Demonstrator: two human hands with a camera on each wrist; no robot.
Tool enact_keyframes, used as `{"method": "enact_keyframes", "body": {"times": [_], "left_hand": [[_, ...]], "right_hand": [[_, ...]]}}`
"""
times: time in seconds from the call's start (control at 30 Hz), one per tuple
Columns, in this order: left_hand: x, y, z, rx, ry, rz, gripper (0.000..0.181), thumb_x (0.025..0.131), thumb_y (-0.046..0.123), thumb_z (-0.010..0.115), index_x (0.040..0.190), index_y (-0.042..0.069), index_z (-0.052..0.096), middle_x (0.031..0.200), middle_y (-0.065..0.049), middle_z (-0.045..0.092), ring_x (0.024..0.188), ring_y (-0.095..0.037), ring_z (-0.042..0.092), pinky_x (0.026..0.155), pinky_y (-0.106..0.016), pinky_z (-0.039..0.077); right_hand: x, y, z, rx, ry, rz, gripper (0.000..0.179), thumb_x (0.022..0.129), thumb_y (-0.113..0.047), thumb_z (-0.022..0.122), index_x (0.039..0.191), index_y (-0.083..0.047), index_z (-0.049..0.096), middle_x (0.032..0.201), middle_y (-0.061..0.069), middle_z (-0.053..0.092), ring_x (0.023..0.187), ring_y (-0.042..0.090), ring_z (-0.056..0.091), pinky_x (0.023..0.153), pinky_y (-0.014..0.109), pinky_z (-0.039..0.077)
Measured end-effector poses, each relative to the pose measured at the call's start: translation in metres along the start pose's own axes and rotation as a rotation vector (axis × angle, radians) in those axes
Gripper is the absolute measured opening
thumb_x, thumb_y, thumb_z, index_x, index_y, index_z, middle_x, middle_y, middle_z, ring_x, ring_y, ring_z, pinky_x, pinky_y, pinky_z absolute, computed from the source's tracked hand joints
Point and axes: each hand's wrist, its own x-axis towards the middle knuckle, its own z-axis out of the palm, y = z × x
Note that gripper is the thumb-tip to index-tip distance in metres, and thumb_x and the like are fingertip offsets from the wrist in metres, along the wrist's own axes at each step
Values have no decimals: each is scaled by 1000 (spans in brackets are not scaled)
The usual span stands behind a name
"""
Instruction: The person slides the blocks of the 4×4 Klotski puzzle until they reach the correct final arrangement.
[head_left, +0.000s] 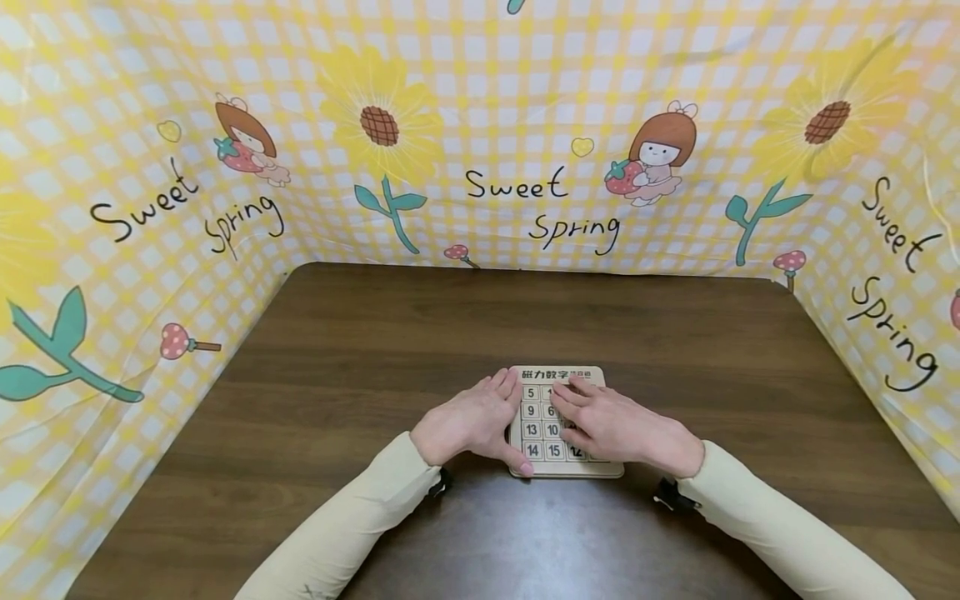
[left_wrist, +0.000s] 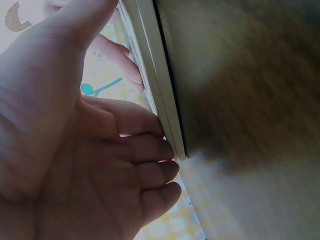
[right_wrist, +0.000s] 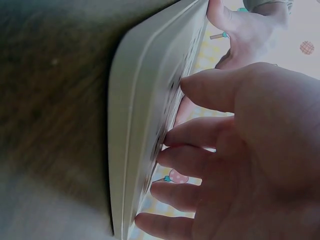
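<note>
A pale number slide puzzle point(head_left: 566, 475) lies flat on the table, with numbered square tiles in its frame and dark characters along its far border. The left hand point(head_left: 474, 417) braces the puzzle's left side: its fairly straight fingers touch the side edge near the far left corner, and its thumb rests at the near left corner. Over the right half of the tiles, the right hand point(head_left: 611, 423) spreads its fingers and touches the tile faces with its fingertips. It covers several tiles on that side. In the right wrist view, the thumb point(right_wrist: 215, 89) also reaches the puzzle's top face.
The dark brown wooden table point(head_left: 375, 325) extends around the puzzle on all sides. A yellow checked cloth point(head_left: 495, 100) printed with flowers, cartoon girls and lettering rises along the back and both sides. Small black devices point(head_left: 675, 496) are strapped under both wrists.
</note>
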Motion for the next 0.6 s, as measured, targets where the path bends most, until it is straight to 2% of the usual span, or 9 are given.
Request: {"method": "enact_keyframes", "body": {"times": [0.23,0.43,0.6], "left_hand": [[-2,-1,0,-6,-1,-4,127,70,77,67,156,-1,17,164,-18,12,153,-28,15,125,-39,20],[-1,0,0,-7,-9,-3,125,70,77,67,156,1,19,165,-17,12,153,-28,14,126,-39,19],[-2,0,-1,-5,-7,-4,126,69,77,68,156,0,18,165,-18,12,153,-28,14,125,-39,19]], "right_hand": [[-1,-1,0,2,-12,2,56,99,-31,55,144,1,46,150,20,45,141,45,37,109,58,41],[-13,8,-3,44,-25,64,60,99,-35,55,147,-1,42,154,19,40,143,43,33,108,61,40],[-25,19,-6,41,-15,110,59,99,-33,56,146,0,43,152,20,43,143,45,34,108,61,40]]}}
